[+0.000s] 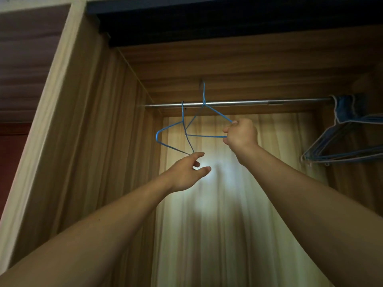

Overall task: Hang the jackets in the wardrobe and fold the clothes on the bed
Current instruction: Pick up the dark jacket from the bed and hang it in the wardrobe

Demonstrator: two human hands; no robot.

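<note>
Wardrobe: rail carries spare hangers | right grip holds blue hanger | left grip wide

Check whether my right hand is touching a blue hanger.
Touching. The head view shows the right hand gripping the end of a blue hanger, fingers curled round its wire.

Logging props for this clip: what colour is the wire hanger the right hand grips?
Blue hanger, gripped by the right hand; head view.
</note>
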